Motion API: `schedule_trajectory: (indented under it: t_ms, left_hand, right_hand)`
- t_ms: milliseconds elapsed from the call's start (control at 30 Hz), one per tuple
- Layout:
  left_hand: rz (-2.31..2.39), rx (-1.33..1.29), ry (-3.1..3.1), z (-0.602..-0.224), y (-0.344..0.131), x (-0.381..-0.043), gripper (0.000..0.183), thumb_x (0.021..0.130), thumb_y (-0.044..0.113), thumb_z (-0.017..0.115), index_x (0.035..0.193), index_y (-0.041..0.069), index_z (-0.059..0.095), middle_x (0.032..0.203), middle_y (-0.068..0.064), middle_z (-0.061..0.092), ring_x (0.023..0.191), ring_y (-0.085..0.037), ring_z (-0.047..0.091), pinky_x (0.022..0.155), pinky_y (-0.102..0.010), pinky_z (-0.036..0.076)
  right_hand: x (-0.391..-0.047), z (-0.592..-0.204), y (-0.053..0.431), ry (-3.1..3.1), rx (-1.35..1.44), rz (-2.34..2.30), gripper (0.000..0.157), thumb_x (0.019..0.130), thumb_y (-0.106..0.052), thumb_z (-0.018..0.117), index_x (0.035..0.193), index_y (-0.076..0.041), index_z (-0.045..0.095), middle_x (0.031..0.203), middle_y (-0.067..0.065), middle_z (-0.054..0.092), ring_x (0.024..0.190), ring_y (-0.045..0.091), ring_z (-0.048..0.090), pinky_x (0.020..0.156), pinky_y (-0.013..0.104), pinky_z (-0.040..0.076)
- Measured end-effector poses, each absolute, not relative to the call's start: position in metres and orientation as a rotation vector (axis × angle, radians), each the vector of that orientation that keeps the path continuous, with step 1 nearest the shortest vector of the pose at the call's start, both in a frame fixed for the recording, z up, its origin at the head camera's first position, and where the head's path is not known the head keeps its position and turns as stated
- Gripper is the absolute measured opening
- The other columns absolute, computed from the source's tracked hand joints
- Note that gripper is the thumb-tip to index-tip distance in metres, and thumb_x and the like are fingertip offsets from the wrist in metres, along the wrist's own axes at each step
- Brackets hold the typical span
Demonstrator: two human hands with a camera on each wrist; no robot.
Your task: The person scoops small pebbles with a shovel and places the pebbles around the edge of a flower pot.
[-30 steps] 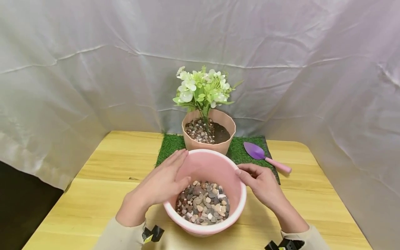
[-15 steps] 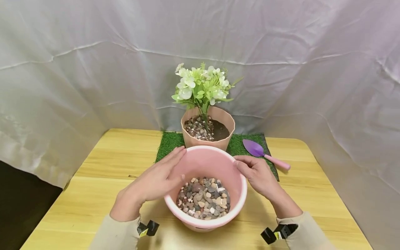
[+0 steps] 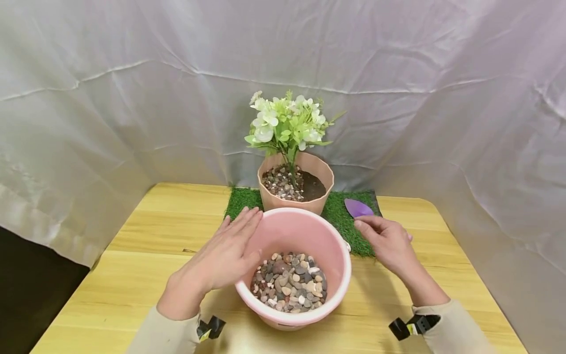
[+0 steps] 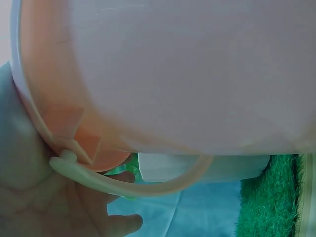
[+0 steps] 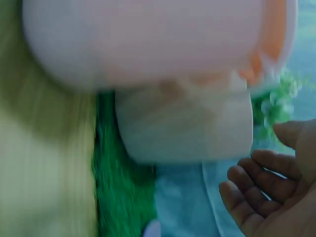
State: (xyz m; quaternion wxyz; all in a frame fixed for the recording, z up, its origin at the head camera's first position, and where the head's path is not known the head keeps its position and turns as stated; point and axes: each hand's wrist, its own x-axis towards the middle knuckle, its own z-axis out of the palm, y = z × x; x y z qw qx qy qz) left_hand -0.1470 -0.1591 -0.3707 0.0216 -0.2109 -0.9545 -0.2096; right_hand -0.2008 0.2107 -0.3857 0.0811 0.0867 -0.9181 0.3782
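Observation:
A pink bucket [image 3: 305, 231] with a white rim holds mixed pebbles [image 3: 287, 285] and stands in the middle of the wooden table. My left hand [image 3: 221, 255] rests on its left rim, fingers straight, and covers part of that edge. In the left wrist view the bucket's handle [image 4: 128, 187] hangs down by the palm. My right hand [image 3: 386, 246] hovers to the right of the bucket, apart from it, fingers loosely bent and holding nothing. Below that hand, a purple trowel [image 3: 358, 208] shows its blade; most of its pink handle is hidden.
Behind the bucket, a peach flowerpot [image 3: 292, 204] contains pebbles and dark soil, with a white-flowered plant [image 3: 287, 123] upright in it. The pot and the trowel's blade lie on a green turf mat [image 3: 362, 248]. Grey cloth [image 3: 398, 123] surrounds the table's back and sides.
My right hand has let go of the bucket's rim and moved right, over the trowel's handle. The left hand has stayed on the left rim.

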Motion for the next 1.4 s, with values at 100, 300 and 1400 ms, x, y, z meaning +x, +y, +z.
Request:
schedule_trajectory:
  t_ms: [100, 300, 1400]
  left_hand:
    - [-0.631, -0.658, -2.956, -0.370, -0.159, -0.147, 0.077, 0.103, 0.037, 0.055, 0.167, 0.007, 0.025, 0.175, -0.007, 0.020, 0.163, -0.031, 0.016, 0.132, -0.060, 0.011]
    - [-0.634, -0.661, -2.964, -0.371, -0.161, -0.147, 0.076, 0.104, 0.036, 0.054, 0.167, 0.006, 0.026, 0.175, -0.008, 0.022, 0.163, -0.030, 0.018, 0.133, -0.059, 0.011]
    - [-0.728, -0.670, -2.967, -0.373, -0.161, -0.148, 0.074, 0.105, 0.033, 0.052, 0.168, 0.007, 0.023, 0.176, -0.007, 0.020, 0.163, -0.024, 0.019, 0.134, -0.054, 0.013]
  right_hand:
    - [-0.217, -0.389, 0.229, -2.773, 0.214, 0.972, 0.040, 0.107, -0.039, 0.061, 0.127, -0.007, 0.076, 0.119, 0.018, 0.078, 0.110, 0.041, 0.071, 0.098, 0.064, 0.053]
    - [-0.254, -0.402, 0.267, -2.891, 0.148, 0.675, 0.042, 0.109, -0.035, 0.057, 0.129, -0.002, 0.072, 0.122, 0.027, 0.074, 0.113, 0.053, 0.066, 0.096, 0.068, 0.052]
    - [-0.287, -0.449, 0.317, -3.248, -0.027, 0.449, 0.041, 0.105, -0.038, 0.062, 0.096, 0.001, 0.070, 0.079, 0.014, 0.066, 0.071, 0.031, 0.058, 0.060, 0.044, 0.051]
